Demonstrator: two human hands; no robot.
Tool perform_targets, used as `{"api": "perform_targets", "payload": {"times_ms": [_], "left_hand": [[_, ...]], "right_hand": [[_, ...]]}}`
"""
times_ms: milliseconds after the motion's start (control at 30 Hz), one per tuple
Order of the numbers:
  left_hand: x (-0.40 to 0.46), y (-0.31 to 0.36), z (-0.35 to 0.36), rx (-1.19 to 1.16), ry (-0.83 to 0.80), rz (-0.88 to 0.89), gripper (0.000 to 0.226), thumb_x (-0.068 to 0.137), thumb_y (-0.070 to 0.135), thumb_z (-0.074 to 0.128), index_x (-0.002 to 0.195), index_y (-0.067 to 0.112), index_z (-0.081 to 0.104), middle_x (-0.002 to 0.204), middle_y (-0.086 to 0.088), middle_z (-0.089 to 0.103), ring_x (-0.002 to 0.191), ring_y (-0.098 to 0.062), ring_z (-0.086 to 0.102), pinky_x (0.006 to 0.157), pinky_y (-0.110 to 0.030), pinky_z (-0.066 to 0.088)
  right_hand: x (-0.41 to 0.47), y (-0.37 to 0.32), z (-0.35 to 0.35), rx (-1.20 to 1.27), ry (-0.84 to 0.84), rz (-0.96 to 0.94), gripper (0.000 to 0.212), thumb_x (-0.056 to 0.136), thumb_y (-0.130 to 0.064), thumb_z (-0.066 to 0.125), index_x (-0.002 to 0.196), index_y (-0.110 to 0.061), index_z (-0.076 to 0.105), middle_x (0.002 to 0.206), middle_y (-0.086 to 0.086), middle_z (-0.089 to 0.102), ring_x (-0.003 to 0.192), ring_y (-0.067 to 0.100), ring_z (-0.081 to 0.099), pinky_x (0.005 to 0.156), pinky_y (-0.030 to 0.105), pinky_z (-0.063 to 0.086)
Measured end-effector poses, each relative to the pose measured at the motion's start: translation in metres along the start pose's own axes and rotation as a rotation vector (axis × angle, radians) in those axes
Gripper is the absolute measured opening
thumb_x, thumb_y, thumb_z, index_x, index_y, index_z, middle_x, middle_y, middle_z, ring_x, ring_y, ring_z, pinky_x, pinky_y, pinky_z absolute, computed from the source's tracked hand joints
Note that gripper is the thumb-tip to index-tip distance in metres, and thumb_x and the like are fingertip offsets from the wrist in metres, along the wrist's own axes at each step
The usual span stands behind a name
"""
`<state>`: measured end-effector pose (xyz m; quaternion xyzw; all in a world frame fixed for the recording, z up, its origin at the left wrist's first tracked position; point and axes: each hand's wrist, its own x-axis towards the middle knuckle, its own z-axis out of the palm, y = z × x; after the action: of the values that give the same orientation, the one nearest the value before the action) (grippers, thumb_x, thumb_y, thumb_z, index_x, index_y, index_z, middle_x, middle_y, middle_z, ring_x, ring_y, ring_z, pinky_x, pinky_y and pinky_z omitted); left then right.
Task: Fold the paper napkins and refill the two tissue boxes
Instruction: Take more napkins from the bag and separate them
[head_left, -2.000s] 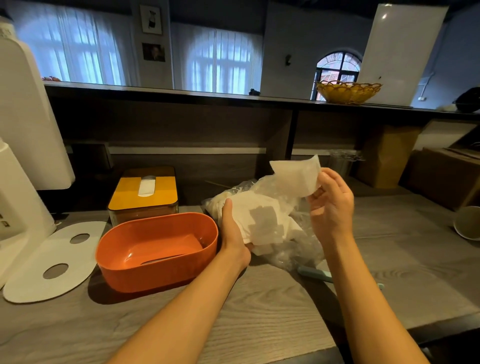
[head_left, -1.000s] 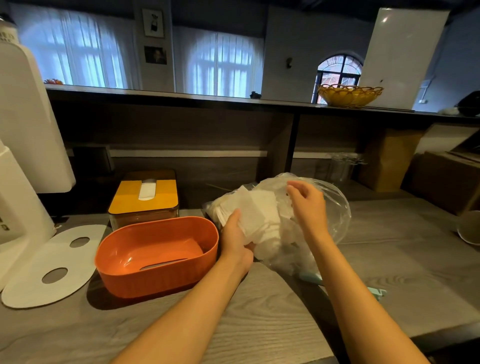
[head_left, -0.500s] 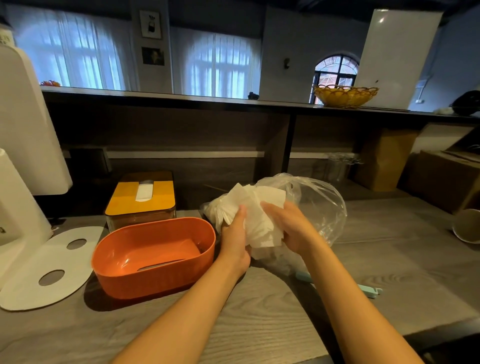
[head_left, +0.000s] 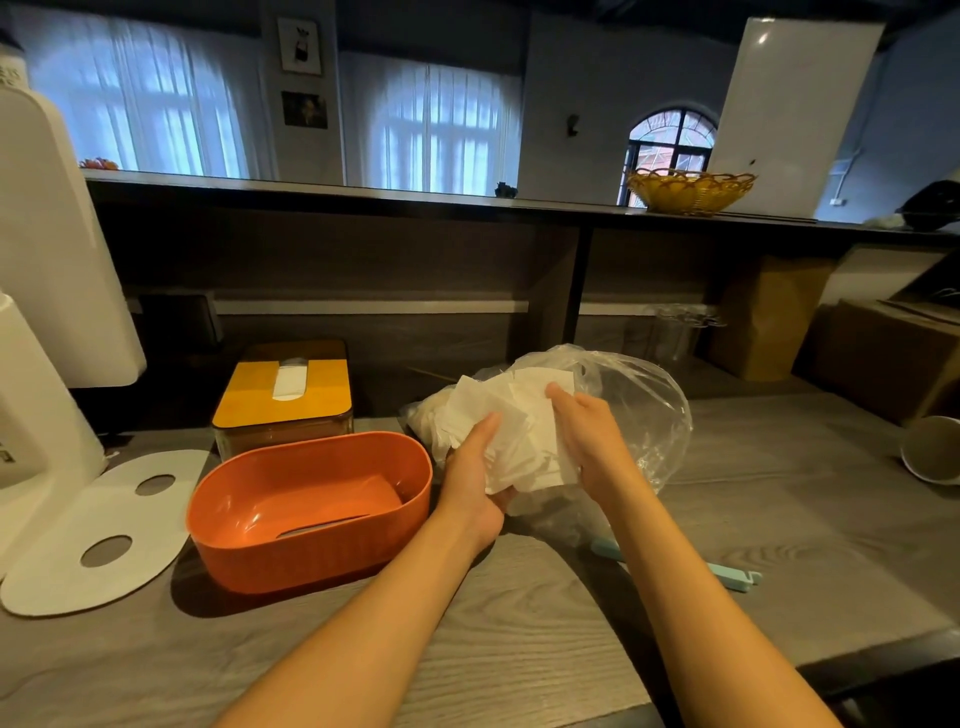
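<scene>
A stack of white paper napkins (head_left: 511, 431) sits between my two hands, in front of a clear plastic bag (head_left: 644, 405) that holds more napkins. My left hand (head_left: 475, 473) grips the stack from its left and lower side, thumb on top. My right hand (head_left: 584, 434) lies flat against the stack's right side with fingers straight. An orange oval tissue box (head_left: 311, 512), upside down and open, stands just left of my left hand. Behind it is a second tissue box with a yellow lid (head_left: 285, 389), a white tissue poking from its slot.
A white oval lid with two holes (head_left: 88, 530) lies at the left beside a white appliance (head_left: 36, 322). A light blue clip (head_left: 727, 574) lies right of my arms. A paper cup (head_left: 932, 449) is tipped at the right edge. Cardboard boxes stand back right.
Two seconds ago my right hand held one napkin up in the air. It has come down and now presses that napkin onto the stack my left hand holds.
</scene>
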<state>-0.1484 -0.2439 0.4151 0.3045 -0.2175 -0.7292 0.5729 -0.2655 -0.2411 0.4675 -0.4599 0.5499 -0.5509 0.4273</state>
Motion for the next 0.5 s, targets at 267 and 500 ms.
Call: {"api": "perform_targets", "payload": {"times_ms": [267, 500], "left_hand": [[0.001, 0.0, 0.0, -0.001, -0.042, -0.103, 0.037, 0.092, 0.028, 0.07, 0.127, 0.019, 0.064, 0.114, -0.013, 0.074, 0.106, -0.033, 0.071, 0.09, -0.048, 0.058], [-0.002, 0.0, 0.002, 0.029, 0.013, -0.055, 0.019, 0.096, 0.019, 0.063, 0.115, 0.019, 0.065, 0.105, -0.01, 0.074, 0.098, -0.031, 0.068, 0.078, -0.045, 0.056]], "right_hand": [[0.006, 0.008, -0.004, -0.093, 0.147, -0.355, 0.034, 0.102, -0.018, 0.051, 0.075, 0.002, 0.059, 0.062, 0.006, 0.049, 0.054, 0.014, 0.043, 0.049, 0.023, 0.035], [0.003, -0.01, -0.026, 0.133, 0.343, -0.482, 0.027, 0.102, -0.016, 0.05, 0.077, -0.009, 0.057, 0.064, -0.003, 0.05, 0.055, 0.004, 0.046, 0.05, 0.021, 0.04]]}}
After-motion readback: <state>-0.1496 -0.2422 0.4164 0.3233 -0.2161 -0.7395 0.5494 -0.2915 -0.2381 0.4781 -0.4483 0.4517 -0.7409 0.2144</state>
